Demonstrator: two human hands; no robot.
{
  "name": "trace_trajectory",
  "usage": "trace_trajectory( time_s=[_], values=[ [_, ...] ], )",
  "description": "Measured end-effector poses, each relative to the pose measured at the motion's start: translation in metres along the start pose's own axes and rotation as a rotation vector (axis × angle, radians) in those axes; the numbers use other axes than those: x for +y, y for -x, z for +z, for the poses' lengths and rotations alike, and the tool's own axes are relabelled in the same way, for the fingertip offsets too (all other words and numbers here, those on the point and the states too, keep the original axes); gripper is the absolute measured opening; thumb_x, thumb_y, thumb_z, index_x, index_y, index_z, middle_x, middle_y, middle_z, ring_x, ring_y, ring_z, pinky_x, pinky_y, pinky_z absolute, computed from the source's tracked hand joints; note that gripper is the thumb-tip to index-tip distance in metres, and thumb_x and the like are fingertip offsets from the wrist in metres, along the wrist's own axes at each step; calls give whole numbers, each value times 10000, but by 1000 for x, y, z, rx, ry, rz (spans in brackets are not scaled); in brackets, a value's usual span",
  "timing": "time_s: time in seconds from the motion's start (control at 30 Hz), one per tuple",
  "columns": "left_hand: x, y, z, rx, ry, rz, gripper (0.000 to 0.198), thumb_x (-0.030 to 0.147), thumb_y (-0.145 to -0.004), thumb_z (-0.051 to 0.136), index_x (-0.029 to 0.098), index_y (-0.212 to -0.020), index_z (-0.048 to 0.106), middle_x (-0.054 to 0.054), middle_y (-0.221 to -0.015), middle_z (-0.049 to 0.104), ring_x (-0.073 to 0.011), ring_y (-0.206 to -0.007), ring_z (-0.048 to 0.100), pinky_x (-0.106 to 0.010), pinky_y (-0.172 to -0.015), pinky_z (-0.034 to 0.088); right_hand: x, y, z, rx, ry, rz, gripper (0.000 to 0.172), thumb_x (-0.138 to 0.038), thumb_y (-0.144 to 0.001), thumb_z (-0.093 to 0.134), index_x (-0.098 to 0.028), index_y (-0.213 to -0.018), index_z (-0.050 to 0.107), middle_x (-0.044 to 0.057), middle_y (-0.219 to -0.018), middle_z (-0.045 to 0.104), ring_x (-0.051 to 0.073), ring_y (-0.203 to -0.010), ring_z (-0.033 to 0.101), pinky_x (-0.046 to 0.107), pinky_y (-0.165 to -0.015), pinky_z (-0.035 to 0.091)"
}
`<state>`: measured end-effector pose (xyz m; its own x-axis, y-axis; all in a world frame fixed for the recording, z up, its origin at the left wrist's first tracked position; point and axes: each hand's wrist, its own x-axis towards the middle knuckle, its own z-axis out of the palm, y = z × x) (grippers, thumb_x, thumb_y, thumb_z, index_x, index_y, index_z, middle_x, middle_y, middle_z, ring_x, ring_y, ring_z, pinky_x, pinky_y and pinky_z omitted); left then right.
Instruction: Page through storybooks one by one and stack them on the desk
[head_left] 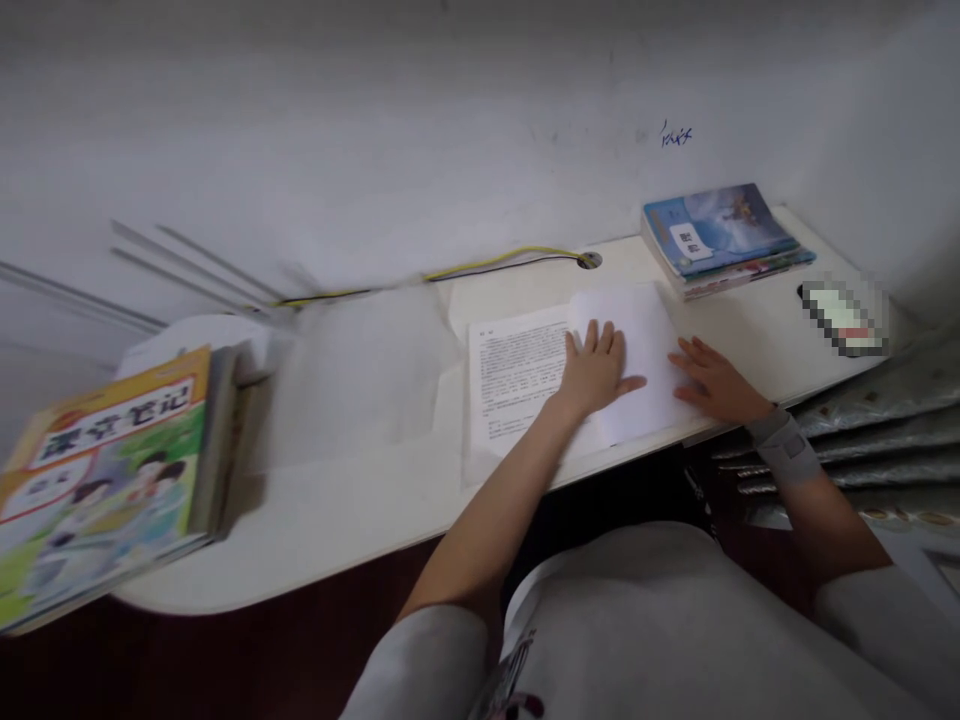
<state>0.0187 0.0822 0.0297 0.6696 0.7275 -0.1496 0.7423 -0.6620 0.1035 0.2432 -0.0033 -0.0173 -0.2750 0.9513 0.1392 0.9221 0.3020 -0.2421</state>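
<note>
My left hand (596, 368) lies flat with fingers spread on a blank white sheet (637, 340), which overlaps a printed page (517, 375) of dense text. My right hand (712, 382) rests flat on the right edge of the same white sheet, fingers stretched out; a grey band sits on that wrist. Both hands press down on paper and hold nothing. The sheets lie on a white desk (360, 500) against a white wall.
A stack of colourful books (112, 470) stands at the desk's left end. Another book stack (720, 238) with a blue cover lies at the back right. A blurred-out object (844, 315) lies at the far right. A yellow cable (480, 266) runs along the wall.
</note>
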Motion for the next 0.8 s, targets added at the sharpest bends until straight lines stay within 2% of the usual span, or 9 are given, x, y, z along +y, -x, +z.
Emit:
trace_trajectory(
  time_s=[0.07, 0.17, 0.33, 0.53, 0.8],
  values=[
    [-3, -3, 0, -62, -18, 5, 825, 650, -870, 358, 117, -1487, 229, -166, -1562, 160, -407, -1429, 46, -676, -1077, 118, -2, -6, -3, -51, 46, 12, 593, -545, -918, 390, -194, -1392, 449, 120, -1503, 352, 309, -1404, 258, 520, -1099, 275],
    [-5, -5, 2, -108, -16, 51, 803, 631, -886, 341, 114, -1489, 224, -168, -1558, 172, -395, -1431, 72, -664, -1076, 157, -4, -10, -4, -104, 81, -6, 572, -527, -930, 375, -208, -1400, 432, 118, -1494, 368, 313, -1393, 283, 555, -1086, 262],
    [-3, 0, 3, -111, -29, 66, 800, 633, -884, 346, 133, -1494, 211, -167, -1554, 189, -382, -1433, 85, -658, -1078, 163, -2, -8, -2, -88, 62, -45, 558, -538, -920, 396, -263, -1405, 420, 93, -1496, 368, 284, -1398, 279, 547, -1095, 235],
    [4, -6, -1, -129, -31, 31, 769, 622, -887, 363, 156, -1488, 247, -143, -1558, 193, -412, -1426, 69, -688, -1063, 157, -3, -7, -3, -115, 61, -45, 593, -566, -912, 394, -227, -1397, 433, 106, -1501, 357, 294, -1405, 260, 557, -1101, 215],
    [9, -8, 4, -112, 1, 45, 736, 593, -913, 316, 154, -1496, 215, -108, -1568, 162, -394, -1432, 62, -707, -1054, 170, -2, -8, -1, -92, 44, -56, 590, -577, -899, 412, -262, -1398, 428, 97, -1495, 370, 280, -1403, 269, 552, -1100, 211]
  ],
)
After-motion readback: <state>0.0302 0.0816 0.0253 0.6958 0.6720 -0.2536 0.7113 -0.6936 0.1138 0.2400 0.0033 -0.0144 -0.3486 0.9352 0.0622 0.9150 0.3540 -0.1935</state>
